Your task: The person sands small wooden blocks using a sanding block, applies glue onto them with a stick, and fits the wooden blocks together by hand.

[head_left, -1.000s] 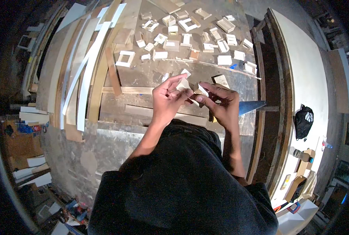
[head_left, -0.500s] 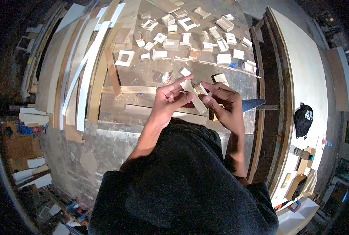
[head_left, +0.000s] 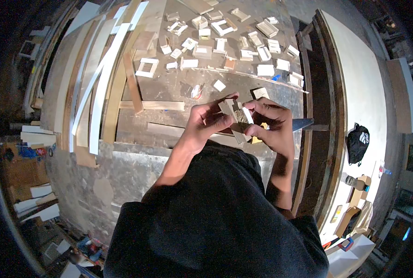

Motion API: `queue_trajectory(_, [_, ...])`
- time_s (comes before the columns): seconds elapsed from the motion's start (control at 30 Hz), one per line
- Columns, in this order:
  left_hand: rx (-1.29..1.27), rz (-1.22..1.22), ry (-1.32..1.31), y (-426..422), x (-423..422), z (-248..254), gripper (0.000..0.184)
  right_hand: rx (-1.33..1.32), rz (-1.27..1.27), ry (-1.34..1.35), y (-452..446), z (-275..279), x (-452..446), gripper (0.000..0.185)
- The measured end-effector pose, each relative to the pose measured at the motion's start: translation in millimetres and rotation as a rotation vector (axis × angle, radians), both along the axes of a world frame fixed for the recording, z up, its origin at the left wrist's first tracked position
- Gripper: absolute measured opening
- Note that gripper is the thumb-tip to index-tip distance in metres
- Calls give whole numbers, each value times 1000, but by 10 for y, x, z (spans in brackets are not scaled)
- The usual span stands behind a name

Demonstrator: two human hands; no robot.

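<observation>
My left hand [head_left: 207,124] is closed on a pale wood strip [head_left: 238,135], its thumb on the near face and fingers behind. In my right hand [head_left: 275,124] a small wood block [head_left: 247,116] with a white edge and a rough, speckled face is pinched between thumb and fingers. The block lies against or right beside the strip; whether they are joined I cannot tell. A small white block [head_left: 219,85] sits on the table beyond my hands, and a pale block [head_left: 260,93] lies behind my right hand. A dark blue tapered blade [head_left: 303,123] sticks out to the right.
Several small wooden assemblies [head_left: 202,50] spread over the far part of the worktable [head_left: 169,125]. Long planks and white strips [head_left: 107,83] lie at left. Past a dark gap on the right stands a white board [head_left: 359,83] bearing a black bag [head_left: 357,143]. A plastic packet [head_left: 197,91] lies mid-table.
The strip and the block have turned and come closer together, showing the block's rough face. Both hands have shifted slightly right and nearer my body.
</observation>
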State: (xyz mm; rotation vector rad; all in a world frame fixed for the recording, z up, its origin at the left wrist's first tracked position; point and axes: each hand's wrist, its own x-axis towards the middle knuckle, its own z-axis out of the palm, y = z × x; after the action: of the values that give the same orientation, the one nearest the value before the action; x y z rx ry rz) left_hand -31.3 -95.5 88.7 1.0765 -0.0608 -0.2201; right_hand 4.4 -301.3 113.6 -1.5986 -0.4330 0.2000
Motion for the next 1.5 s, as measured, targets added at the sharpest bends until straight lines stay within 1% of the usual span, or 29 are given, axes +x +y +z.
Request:
queue_trajectory(0.2, [-54,-43,79,-9,-1,-28,55,12,19,-4,-30,-72,29,53])
queue_trajectory(0.27, [-176,-52,137,-46,13,-9,55,1,36,-27,-32,-78,36,55])
queue_trajectory(0.33, [-192,-76,176,-4,24,-19,57,85,44,-29,-17,-43,33,52])
queue_trajectory(0.37, [-207,-102,216,12,23,-21,58,84,44,-29,-17,-41,33,52])
queue_trajectory(0.43, [-198,-100,200,7,15,-18,59,25,39,8,-26,-44,35,51])
queue_trajectory(0.53, [-172,-89,166,-13,8,-19,59,22,99,-16,-49,-43,67,49])
queue_trajectory(0.63, [-172,-86,152,-36,2,-21,58,-3,103,-21,-51,-33,74,49])
queue_trajectory(0.9, [-193,-118,121,-45,13,-94,59,33,104,0,-82,-78,57,49])
queue_trajectory(0.97, [-203,-142,154,-42,19,-67,70,35,114,-4,-95,-77,64,49])
queue_trajectory(1.07, [-238,-142,190,-46,25,-202,72,29,111,27,-105,-90,71,51])
queue_trajectory(1.2, [-244,-152,199,-29,29,-231,71,38,111,63,-78,-62,75,51])
queue_trajectory(1.27, [-253,-127,198,-40,23,-201,66,43,105,81,-76,-65,73,52])
queue_trajectory(1.37, [-279,-130,204,-42,30,-188,63,19,97,26,-76,-95,99,52])
queue_trajectory(1.4, [-279,-131,205,-43,31,-215,63,34,100,43,-71,-90,102,52])
queue_trajectory(1.47, [-322,-126,199,-42,34,-296,56,49,100,60,-56,-93,118,52])
queue_trajectory(1.5, [-321,-130,200,-44,27,-288,56,71,99,51,-43,-105,131,50])
